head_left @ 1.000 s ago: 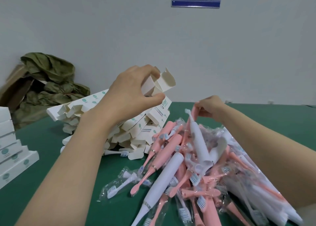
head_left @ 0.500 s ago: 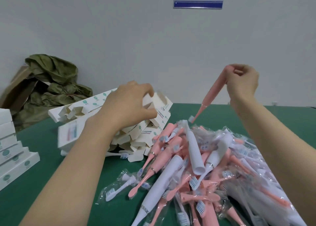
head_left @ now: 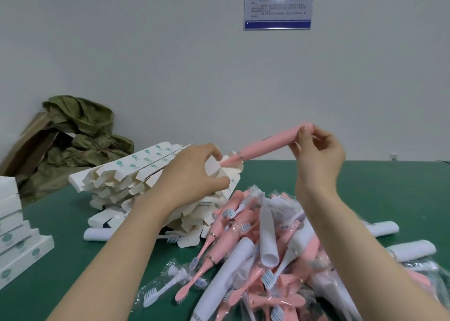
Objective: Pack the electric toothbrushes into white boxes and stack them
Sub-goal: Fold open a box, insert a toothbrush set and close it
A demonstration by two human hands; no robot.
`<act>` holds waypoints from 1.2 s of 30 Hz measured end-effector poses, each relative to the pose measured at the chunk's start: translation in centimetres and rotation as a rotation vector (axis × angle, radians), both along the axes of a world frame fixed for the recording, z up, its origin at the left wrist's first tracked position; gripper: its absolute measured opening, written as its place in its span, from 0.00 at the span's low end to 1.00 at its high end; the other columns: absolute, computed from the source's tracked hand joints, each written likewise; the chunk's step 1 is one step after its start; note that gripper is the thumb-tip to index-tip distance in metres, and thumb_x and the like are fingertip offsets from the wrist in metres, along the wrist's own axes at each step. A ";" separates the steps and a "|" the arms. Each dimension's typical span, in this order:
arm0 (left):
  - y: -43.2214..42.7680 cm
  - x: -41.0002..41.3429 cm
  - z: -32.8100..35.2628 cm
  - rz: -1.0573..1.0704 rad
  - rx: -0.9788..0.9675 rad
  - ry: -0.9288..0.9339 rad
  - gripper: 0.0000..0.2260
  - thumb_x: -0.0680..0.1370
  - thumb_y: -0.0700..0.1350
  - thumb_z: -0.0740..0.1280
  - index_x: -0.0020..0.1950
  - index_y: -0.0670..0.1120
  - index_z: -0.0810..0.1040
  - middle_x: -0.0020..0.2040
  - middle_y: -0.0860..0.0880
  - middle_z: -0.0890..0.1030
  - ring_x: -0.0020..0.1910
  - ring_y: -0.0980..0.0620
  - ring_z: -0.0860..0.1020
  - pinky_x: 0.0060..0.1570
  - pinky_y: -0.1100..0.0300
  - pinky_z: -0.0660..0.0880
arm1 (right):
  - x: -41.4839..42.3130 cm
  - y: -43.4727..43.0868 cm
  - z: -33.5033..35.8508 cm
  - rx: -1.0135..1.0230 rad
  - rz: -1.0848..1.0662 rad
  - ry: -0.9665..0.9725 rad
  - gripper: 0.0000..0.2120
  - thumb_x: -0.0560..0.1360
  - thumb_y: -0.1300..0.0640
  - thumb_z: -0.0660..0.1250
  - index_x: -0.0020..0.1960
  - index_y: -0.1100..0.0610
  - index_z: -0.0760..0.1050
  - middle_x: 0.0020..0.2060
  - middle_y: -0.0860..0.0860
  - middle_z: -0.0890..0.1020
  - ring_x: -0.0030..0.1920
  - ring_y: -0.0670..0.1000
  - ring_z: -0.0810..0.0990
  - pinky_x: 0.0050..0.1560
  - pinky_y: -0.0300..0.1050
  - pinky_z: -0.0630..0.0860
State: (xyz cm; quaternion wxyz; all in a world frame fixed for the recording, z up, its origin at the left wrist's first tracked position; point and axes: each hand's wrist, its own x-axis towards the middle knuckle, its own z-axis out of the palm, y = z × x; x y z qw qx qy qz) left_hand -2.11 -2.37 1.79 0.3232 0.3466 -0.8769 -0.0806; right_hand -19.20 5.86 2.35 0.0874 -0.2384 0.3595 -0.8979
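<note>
My right hand (head_left: 319,150) pinches the butt end of a pink electric toothbrush (head_left: 270,144), held nearly level above the table. Its head end points left into the open mouth of a white box (head_left: 219,172) that my left hand (head_left: 192,174) grips over the box pile. The brush's tip is hidden inside the box flaps. Beneath my hands lies a heap of pink and white toothbrushes (head_left: 258,255), many in clear bags.
A pile of open white boxes (head_left: 126,179) lies left of centre on the green table (head_left: 389,194). Closed white boxes (head_left: 14,233) are stacked at the left edge. A green cloth over cardboard (head_left: 80,138) sits at the back left against the wall.
My right hand lifted a pink toothbrush out of the heap and swung it level, head toward the box. My left hand lowered the box over the pile and the brush tip entered it.
</note>
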 end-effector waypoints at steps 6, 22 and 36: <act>0.5 -0.6 0.1 -0.043 -0.129 0.096 0.18 0.67 0.50 0.71 0.55 0.56 0.73 0.54 0.55 0.76 0.52 0.55 0.72 0.48 0.58 0.70 | 1.6 -0.1 -0.4 0.098 0.147 0.244 0.03 0.75 0.63 0.69 0.44 0.56 0.77 0.40 0.50 0.81 0.41 0.45 0.81 0.45 0.38 0.79; 0.5 1.6 2.3 0.004 -0.169 0.343 0.15 0.68 0.48 0.73 0.53 0.49 0.78 0.36 0.62 0.71 0.33 0.71 0.70 0.34 0.77 0.64 | 1.8 0.7 -1.3 0.822 0.144 0.973 0.06 0.74 0.63 0.66 0.44 0.55 0.80 0.40 0.48 0.83 0.44 0.49 0.81 0.54 0.50 0.78; 0.4 3.1 2.9 0.081 -0.128 0.343 0.18 0.69 0.49 0.73 0.57 0.48 0.77 0.48 0.55 0.74 0.46 0.54 0.71 0.42 0.62 0.67 | 5.7 0.1 -4.5 1.264 0.250 1.792 0.19 0.75 0.68 0.61 0.62 0.52 0.76 0.59 0.49 0.78 0.55 0.49 0.75 0.53 0.43 0.73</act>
